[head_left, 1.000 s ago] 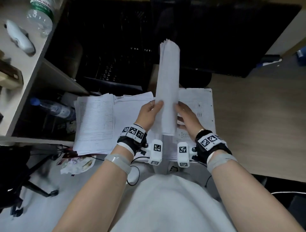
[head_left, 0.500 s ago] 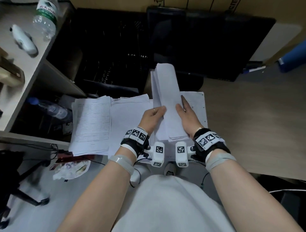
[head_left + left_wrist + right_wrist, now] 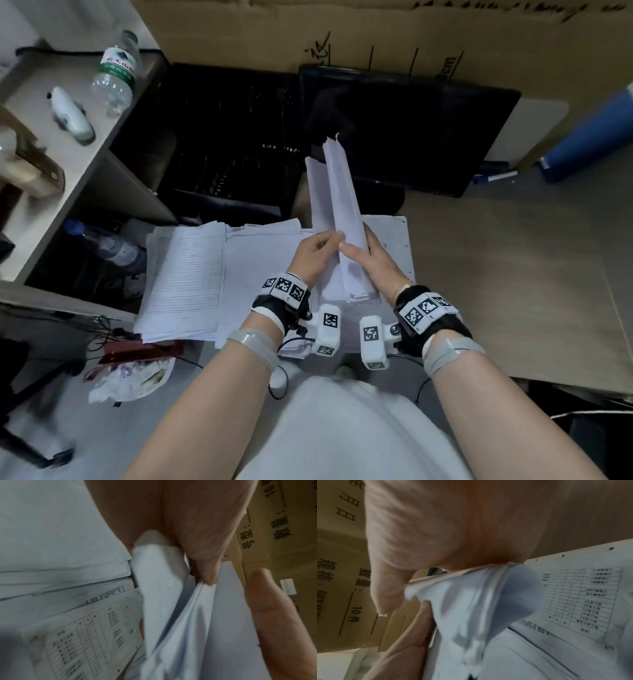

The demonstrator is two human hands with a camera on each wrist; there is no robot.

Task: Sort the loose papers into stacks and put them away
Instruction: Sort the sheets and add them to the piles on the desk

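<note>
Head view, item one: the sheaf of papers [image 3: 337,219] stands on edge between your left hand [image 3: 313,255] and right hand [image 3: 371,262], fingers of both curled and clamped on its lower sides, above the sorted stacks [image 3: 191,277] lying flat on the surface [image 3: 513,274]. Handling, by judgement: light, limp, slippery sheet against sheet (the top already splays), so you should grip low, near the bottom edge, squeezing both long sides.
</note>
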